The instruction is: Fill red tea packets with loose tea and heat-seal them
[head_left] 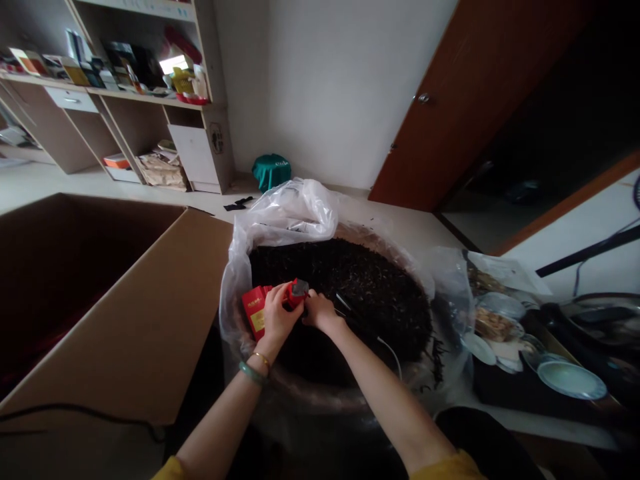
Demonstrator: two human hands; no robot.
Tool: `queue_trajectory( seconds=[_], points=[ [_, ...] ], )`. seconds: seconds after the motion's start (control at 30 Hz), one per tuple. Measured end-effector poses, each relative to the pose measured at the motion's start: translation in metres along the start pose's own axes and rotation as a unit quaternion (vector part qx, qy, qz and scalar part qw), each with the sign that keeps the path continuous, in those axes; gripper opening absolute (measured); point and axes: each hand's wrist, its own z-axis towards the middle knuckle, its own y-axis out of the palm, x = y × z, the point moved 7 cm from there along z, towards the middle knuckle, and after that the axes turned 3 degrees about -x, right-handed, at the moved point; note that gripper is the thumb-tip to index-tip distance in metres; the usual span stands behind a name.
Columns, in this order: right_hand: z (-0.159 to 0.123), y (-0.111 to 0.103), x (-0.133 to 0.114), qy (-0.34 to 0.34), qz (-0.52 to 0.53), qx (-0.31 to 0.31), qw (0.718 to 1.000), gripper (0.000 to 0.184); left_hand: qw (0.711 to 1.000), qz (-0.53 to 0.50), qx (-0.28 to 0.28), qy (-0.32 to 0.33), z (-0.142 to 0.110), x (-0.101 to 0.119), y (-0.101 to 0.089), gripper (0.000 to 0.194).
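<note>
My left hand (279, 312) is wrapped around a small red box (297, 291) whose grey end faces up. Close against its right side, my right hand (320, 311) is closed with curled fingers; what they hold is hidden. A red carton with a yellow label (256, 313) shows just left of my left hand; I cannot tell whether it is separate from the small box. Below both hands lies a large heap of dark, dried, shredded leaves (360, 280), like loose tea, in a round container lined with clear plastic (290, 210). A thin dark stick-like tool (347, 307) rests on the leaves.
An open cardboard box (195, 267) stands at the left. On the right are a pale dish (570, 379) and a clear bag of brown pieces (493, 323). A green-covered stool (271, 172) stands by the wall, with a desk (125, 97) at the back left.
</note>
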Motion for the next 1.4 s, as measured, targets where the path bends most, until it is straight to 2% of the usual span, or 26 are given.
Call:
queue_trajectory(
  seconds=[0.13, 0.23, 0.37, 0.47, 0.57, 0.67, 0.77, 0.87, 1.1, 1.27, 1.4],
  points=[
    [-0.001, -0.006, 0.002, -0.011, 0.014, 0.021, 1.0, 0.041, 1.0, -0.005, 0.011, 0.003, 0.0, 0.001, -0.002, 0.041],
    [-0.004, -0.021, 0.014, -0.024, 0.082, 0.069, 0.994, 0.032, 1.0, 0.011, 0.016, 0.005, 0.0, 0.001, -0.002, 0.041],
    [-0.015, -0.059, 0.039, -0.066, 0.21, 0.186, 0.958, 0.029, 1.0, 0.011, 0.011, 0.005, -0.001, -0.001, 0.001, 0.042],
    [-0.028, -0.091, 0.049, -0.089, 0.27, 0.244, 0.927, 0.031, 1.0, 0.015, 0.006, 0.004, -0.001, -0.004, 0.004, 0.044],
    [-0.043, -0.118, 0.039, -0.121, 0.275, 0.258, 0.918, 0.032, 1.0, 0.028, -0.003, 0.003, -0.002, -0.005, 0.006, 0.045],
    [-0.055, -0.132, 0.016, -0.151, 0.228, 0.237, 0.932, 0.031, 0.999, 0.038, -0.014, 0.001, -0.002, -0.005, 0.008, 0.044],
    [-0.06, -0.131, -0.005, -0.147, 0.16, 0.193, 0.957, 0.029, 0.999, 0.038, -0.027, 0.002, -0.003, -0.006, 0.009, 0.044],
    [-0.062, -0.124, -0.014, -0.118, 0.1, 0.168, 0.974, 0.03, 0.998, 0.041, -0.047, 0.009, -0.003, -0.006, 0.011, 0.047],
    [-0.064, -0.115, -0.014, -0.088, 0.068, 0.194, 0.975, 0.053, 0.995, 0.078, -0.059, 0.019, -0.003, 0.001, 0.014, 0.047],
    [-0.064, -0.108, -0.009, -0.085, 0.062, 0.186, 0.977, 0.035, 0.993, 0.091, -0.072, 0.017, -0.004, 0.0, 0.016, 0.047],
    [-0.065, -0.101, -0.01, -0.055, -0.008, 0.156, 0.986, 0.023, 0.991, 0.098, -0.084, 0.028, -0.006, 0.003, 0.019, 0.046]
  ],
)
